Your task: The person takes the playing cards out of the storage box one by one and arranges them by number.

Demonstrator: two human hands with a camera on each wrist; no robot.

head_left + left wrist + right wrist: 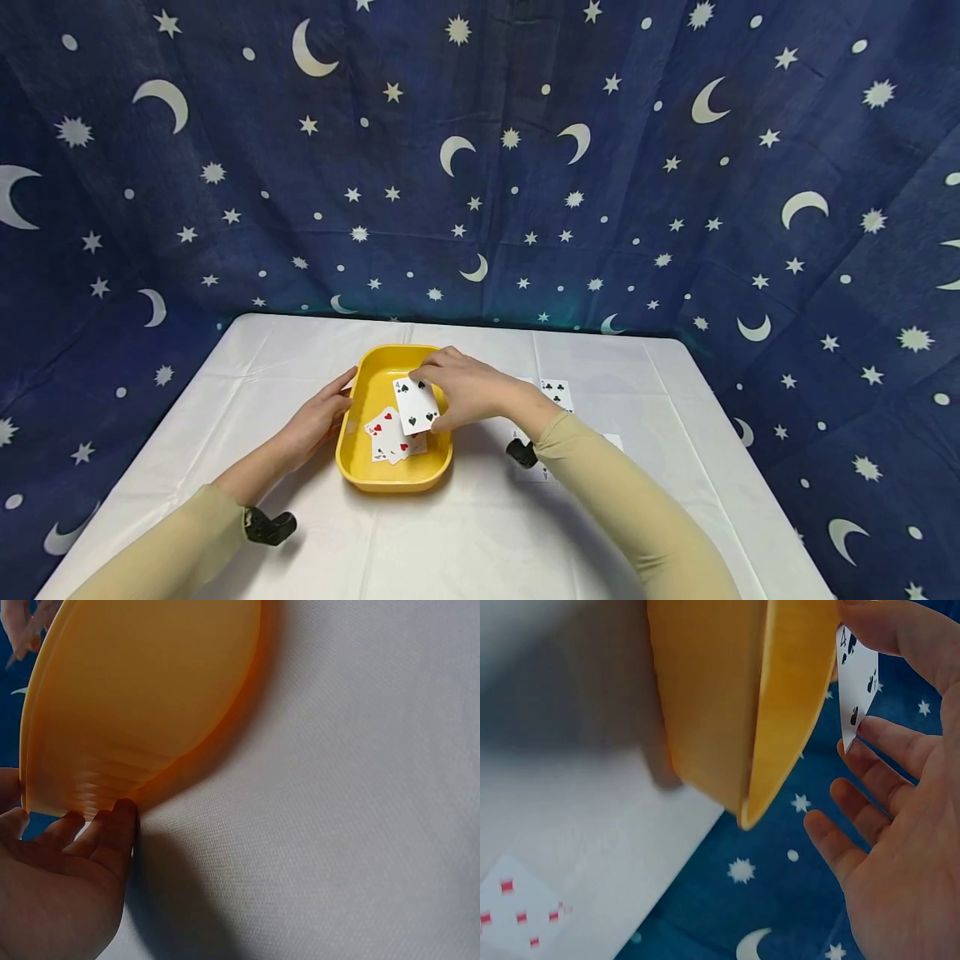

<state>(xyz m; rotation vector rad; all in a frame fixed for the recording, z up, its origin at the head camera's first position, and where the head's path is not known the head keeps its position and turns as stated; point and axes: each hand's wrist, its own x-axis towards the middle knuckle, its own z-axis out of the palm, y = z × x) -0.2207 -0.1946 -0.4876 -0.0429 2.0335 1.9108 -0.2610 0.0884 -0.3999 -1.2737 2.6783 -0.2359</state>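
Observation:
My right hand [474, 388] pinches a four of spades playing card [414, 405] between thumb and fingers, tilted above a yellow tray [393, 485]. In the right wrist view the card [856, 684] is seen nearly edge-on beside the tray's rim. Under it, a few overlapping cards [384, 433] lie on the tray's floor, the top one showing red hearts. My left hand [318, 421] is at the tray's left side. Its fingertips [124, 814] touch the outer wall, as the left wrist view shows.
Right of the tray, several cards lie on the white-covered table [450, 542], partly hidden by the right arm. Among them are a club card [557, 392] and a diamond card [516, 911]. A dark blue curtain [495, 208] with moons and stars hangs behind the table.

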